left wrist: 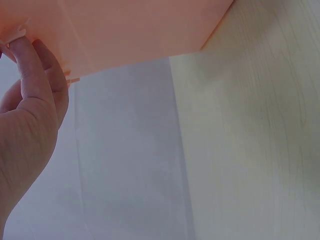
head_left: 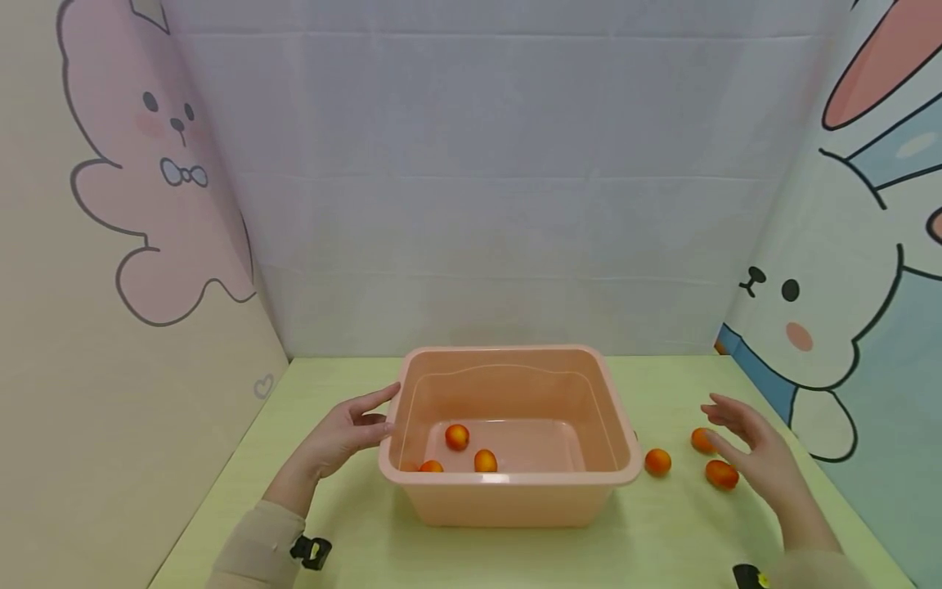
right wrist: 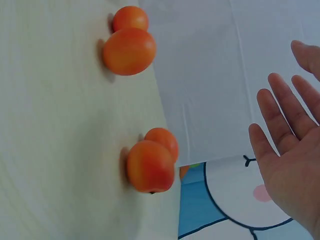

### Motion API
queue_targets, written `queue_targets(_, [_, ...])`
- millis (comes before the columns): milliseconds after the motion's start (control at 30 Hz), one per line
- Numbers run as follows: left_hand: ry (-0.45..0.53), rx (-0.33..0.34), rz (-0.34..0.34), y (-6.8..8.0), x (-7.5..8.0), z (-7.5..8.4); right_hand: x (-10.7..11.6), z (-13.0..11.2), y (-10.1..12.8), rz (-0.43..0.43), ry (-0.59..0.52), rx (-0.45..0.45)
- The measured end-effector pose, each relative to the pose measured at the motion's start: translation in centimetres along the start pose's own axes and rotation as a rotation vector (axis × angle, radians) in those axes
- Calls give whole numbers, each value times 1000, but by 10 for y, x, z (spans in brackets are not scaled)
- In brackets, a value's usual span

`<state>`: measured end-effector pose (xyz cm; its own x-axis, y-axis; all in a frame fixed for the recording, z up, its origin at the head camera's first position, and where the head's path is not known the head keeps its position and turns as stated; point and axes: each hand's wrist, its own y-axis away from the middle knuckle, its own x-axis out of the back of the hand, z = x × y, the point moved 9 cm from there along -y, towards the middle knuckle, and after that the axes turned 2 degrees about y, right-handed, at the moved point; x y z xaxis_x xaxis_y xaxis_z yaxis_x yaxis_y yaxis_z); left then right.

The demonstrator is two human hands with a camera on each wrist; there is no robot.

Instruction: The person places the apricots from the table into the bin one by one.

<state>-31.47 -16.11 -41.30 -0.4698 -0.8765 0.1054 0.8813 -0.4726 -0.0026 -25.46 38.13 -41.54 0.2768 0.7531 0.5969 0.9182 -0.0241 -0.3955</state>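
Observation:
A peach-coloured plastic tub stands on the table with several small orange-red fruits in it, one of them near the middle of its floor. At the tub's left side my left hand grips the rim; the left wrist view shows its fingers bent at the edge. My right hand hovers above the table's right side, fingers spread and holding nothing. Under and beside it lie loose fruits, including an oval one and a rounder one closer to the tub. The right wrist view shows another fruit farther off.
The pale green table meets a whitish cloth at the back. Side walls carry a pink cartoon bear on the left and a white cartoon rabbit on the right.

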Motion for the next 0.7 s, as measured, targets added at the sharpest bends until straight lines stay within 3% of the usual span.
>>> queue_targets(333, [5, 2, 5, 0, 0, 0, -7, 48, 23, 16, -46, -100])
queue_targets(700, [-6, 5, 5, 0, 0, 0, -17, 79, 36, -97, -56, -201])
